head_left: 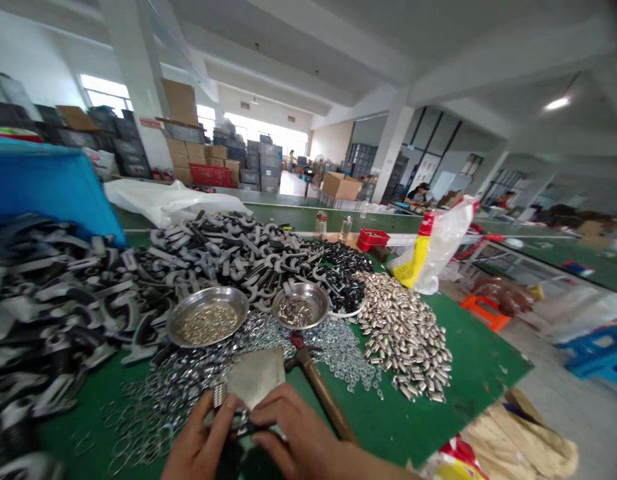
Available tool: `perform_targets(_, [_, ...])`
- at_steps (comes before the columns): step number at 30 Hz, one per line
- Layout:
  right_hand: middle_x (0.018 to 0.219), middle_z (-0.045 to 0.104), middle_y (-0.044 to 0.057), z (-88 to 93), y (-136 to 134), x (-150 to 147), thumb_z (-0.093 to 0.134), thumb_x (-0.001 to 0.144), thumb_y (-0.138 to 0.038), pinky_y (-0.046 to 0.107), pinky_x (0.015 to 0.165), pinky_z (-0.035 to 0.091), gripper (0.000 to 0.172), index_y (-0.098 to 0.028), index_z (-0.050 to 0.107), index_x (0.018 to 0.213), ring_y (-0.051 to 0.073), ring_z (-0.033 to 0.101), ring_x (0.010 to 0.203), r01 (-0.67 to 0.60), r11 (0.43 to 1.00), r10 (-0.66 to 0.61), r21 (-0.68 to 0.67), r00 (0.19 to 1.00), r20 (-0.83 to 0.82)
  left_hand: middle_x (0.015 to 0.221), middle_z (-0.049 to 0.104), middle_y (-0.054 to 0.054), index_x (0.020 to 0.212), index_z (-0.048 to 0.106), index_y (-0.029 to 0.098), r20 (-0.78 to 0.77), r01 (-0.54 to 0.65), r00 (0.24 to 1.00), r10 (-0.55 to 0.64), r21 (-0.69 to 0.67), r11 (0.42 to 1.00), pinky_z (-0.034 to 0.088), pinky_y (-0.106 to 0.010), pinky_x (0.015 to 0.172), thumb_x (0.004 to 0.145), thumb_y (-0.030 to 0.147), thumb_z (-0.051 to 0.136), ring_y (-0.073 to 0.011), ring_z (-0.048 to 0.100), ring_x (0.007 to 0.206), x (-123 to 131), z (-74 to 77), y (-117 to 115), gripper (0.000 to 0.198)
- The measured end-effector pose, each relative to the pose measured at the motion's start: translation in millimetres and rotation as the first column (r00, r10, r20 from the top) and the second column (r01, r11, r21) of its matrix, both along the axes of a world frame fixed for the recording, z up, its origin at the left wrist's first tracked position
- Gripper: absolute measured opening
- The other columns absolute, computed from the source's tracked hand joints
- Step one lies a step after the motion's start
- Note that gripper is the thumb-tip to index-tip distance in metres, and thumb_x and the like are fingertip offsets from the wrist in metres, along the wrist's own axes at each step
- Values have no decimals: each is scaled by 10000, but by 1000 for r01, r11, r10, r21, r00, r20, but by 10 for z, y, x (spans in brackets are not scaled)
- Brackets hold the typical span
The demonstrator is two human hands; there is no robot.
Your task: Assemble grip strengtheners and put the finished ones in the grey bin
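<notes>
At the front edge of the green table, my left hand [203, 440] is closed around a small part with a ribbed metal cylinder [219, 393], like a spring or thread, standing up from it. My right hand [298, 433] pinches a small dark piece [245, 425] against that part; fingers hide most of it. Just beyond my hands lies a flat metal plate [258, 373]. A hammer [321, 390] with a wooden handle rests right of the plate, its handle end near my right wrist. Loose metal rings [133, 433] are spread left of my left hand.
Grey and black curved handles [228, 253] heap up at the left and back. Two steel bowls, one wide [208, 317] and one smaller [301, 307], hold small parts. Silver cylinders [403, 333] pile at right, beside nuts [338, 347]. A co-worker [418, 195] sits farther back.
</notes>
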State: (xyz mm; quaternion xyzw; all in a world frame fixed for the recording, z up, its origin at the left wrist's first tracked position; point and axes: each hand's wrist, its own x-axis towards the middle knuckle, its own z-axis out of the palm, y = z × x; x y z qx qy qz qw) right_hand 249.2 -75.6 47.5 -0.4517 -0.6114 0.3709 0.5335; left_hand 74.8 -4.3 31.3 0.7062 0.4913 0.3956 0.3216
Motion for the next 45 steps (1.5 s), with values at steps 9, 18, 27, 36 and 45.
perform_targets(9, [754,626,-8,-53,-1,-190,746,826,-423,234,662,501,331,-160,607,971,109,607,657,-267,800,-33,-538,875,-483,761,537,11,834,490,194,-22,94,995,-96,-51,994,399,-245,673,966,347,435,-136,500,703,20,44,-139,209])
perform_targets(18, [639,592,17,-91,-69,-186,318,978,-602,263,454,384,478,-194,557,901,152,524,477,-149,759,286,-633,951,120,719,487,34,808,479,192,95,203,977,-189,-181,962,358,-243,659,943,353,481,-126,441,680,-71,-58,-140,210])
perform_targets(27, [934,646,108,-160,-3,-61,360,1012,-399,327,632,452,301,-196,581,1011,237,636,741,-94,992,127,-89,553,824,738,521,29,842,564,172,231,191,967,-105,-389,901,373,-231,667,896,327,546,-123,468,715,-102,133,-176,166])
perform_targets(36, [396,214,-115,-204,-158,-444,96,946,-703,219,301,272,602,-259,347,625,89,157,280,-513,584,176,-629,837,-519,739,523,32,800,553,172,138,231,967,-215,-117,966,357,-217,661,867,259,579,-105,453,687,-133,110,-255,113])
perform_targets(45, [800,658,48,-166,6,-149,751,749,-521,263,590,449,376,-197,629,895,194,600,686,38,899,89,-437,960,265,715,465,40,781,514,179,234,164,968,-94,-301,939,355,-211,636,930,384,514,-107,428,682,-208,-113,-164,253])
